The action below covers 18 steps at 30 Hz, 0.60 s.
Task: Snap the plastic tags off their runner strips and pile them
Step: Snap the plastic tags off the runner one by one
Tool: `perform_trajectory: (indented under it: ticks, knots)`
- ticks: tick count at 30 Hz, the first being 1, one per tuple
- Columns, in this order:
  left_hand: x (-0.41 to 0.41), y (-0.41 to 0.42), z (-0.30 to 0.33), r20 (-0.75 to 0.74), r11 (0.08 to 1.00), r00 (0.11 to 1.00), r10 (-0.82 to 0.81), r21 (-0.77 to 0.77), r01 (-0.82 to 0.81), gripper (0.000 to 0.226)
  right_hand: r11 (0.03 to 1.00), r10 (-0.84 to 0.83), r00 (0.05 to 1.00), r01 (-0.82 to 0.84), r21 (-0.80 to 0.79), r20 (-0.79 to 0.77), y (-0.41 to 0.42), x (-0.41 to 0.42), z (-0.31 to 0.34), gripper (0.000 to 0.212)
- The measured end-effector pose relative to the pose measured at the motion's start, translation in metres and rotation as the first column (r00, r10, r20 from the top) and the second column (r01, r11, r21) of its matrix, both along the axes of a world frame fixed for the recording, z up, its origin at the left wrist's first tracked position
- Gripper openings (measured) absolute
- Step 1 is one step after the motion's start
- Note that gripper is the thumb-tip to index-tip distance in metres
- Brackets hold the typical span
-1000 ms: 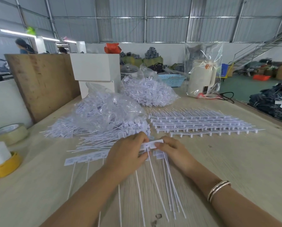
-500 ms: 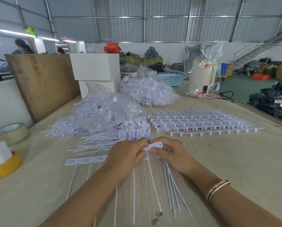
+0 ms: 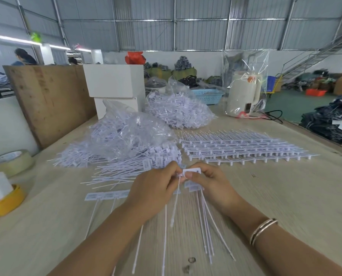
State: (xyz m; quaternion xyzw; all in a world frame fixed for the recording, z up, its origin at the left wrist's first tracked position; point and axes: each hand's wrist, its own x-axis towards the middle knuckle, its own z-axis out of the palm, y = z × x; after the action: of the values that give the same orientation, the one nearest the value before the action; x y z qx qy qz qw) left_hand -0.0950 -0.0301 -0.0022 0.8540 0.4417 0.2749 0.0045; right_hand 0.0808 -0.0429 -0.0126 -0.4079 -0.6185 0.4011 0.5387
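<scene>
Both hands meet at mid-counter over the pale wood-grain counter (image 3: 275,196). Left hand (image 3: 156,188) and right hand (image 3: 210,184) each have a closed grip, fingertips pinched on the same strip of white plastic tags (image 3: 192,172); one flat rectangular tag head shows between the thumbs. Thin white tails hang from the grips and fan toward the near edge, lying on the counter. A short white runner strip of joined tags (image 3: 106,195) lies flat just left of the left wrist.

Loose pile of white snapped tags (image 3: 126,166) sits just beyond the hands. Behind it, two clear plastic bags stuffed with white tags (image 3: 130,132), touching the pile. To the right, neat rows of unsnapped white runner strips (image 3: 241,148), well apart from the hands.

Two thin metal bangles (image 3: 262,230) on right wrist. Roll of clear tape (image 3: 11,160) at far left.
</scene>
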Motion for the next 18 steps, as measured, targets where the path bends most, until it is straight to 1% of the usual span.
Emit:
perform_trajectory:
  ticks: [2, 4, 6, 7, 8, 9, 10, 11, 12, 13, 14, 15, 16, 18]
  knots:
    - [0.003, -0.001, 0.000, 0.001, 1.000, 1.000, -0.025, 0.007, 0.025, 0.016, 0.998, 0.051, 0.994, -0.053, -0.020, -0.100, 0.002, 0.001, -0.001, 0.020]
    - [0.004, -0.003, 0.002, 0.044, 0.999, 0.998, -0.050, 0.016, 0.050, 0.017, 0.994, 0.092, 0.981, -0.100, -0.038, -0.173, 0.003, 0.002, 0.000, 0.023]
    - [0.004, -0.005, 0.005, 0.144, 0.994, 0.985, -0.092, -0.037, 0.098, 0.019, 0.988, 0.102, 0.947, -0.133, -0.083, -0.305, 0.005, 0.005, 0.001, 0.019]
    - [0.003, -0.005, 0.005, 0.175, 0.991, 0.979, -0.108, -0.059, 0.120, 0.018, 0.986, 0.081, 0.925, -0.128, -0.104, -0.372, 0.006, 0.008, 0.002, 0.015]
    - [0.002, -0.006, 0.004, 0.176, 0.990, 0.977, -0.117, -0.060, 0.129, 0.018, 0.986, 0.050, 0.909, -0.110, -0.124, -0.413, 0.007, 0.010, 0.003, 0.012]
    - [0.000, -0.006, 0.003, 0.159, 0.991, 0.980, -0.117, -0.048, 0.126, 0.018, 0.987, 0.018, 0.912, -0.081, -0.136, -0.410, 0.008, 0.013, 0.003, 0.012]
    - [-0.001, -0.006, 0.003, 0.138, 0.993, 0.984, -0.114, -0.027, 0.119, 0.020, 0.988, -0.018, 0.940, -0.034, -0.147, -0.341, 0.008, 0.015, 0.003, 0.011]
    - [-0.001, -0.006, 0.002, 0.123, 0.994, 0.987, -0.106, -0.010, 0.108, 0.024, 0.989, -0.066, 0.976, 0.037, -0.143, -0.206, 0.009, 0.016, 0.002, 0.010]
    - [-0.001, -0.006, 0.002, 0.118, 0.995, 0.988, -0.096, 0.000, 0.097, 0.027, 0.987, -0.122, 0.992, 0.117, -0.113, -0.036, 0.009, 0.016, 0.000, 0.010]
    - [-0.001, -0.006, 0.002, 0.120, 0.996, 0.989, -0.087, 0.001, 0.088, 0.028, 0.982, -0.173, 0.975, 0.182, -0.053, 0.143, 0.010, 0.015, -0.002, 0.011]
    - [0.000, -0.005, 0.002, 0.116, 0.997, 0.990, -0.077, -0.004, 0.078, 0.029, 0.975, -0.216, 0.927, 0.222, 0.017, 0.307, 0.012, 0.013, -0.005, 0.010]
    - [0.000, -0.005, 0.002, 0.111, 0.998, 0.992, -0.066, -0.012, 0.068, 0.029, 0.967, -0.251, 0.858, 0.247, 0.069, 0.448, 0.014, 0.011, -0.007, 0.007]
    - [0.000, -0.004, 0.001, 0.106, 0.998, 0.993, -0.054, -0.022, 0.057, 0.030, 0.961, -0.266, 0.788, 0.263, 0.088, 0.555, 0.015, 0.008, -0.009, 0.003]
    - [0.000, -0.003, -0.001, 0.107, 0.999, 0.994, -0.024, -0.041, 0.028, 0.035, 0.946, -0.273, 0.660, 0.317, 0.071, 0.700, 0.016, 0.006, -0.011, 0.026]
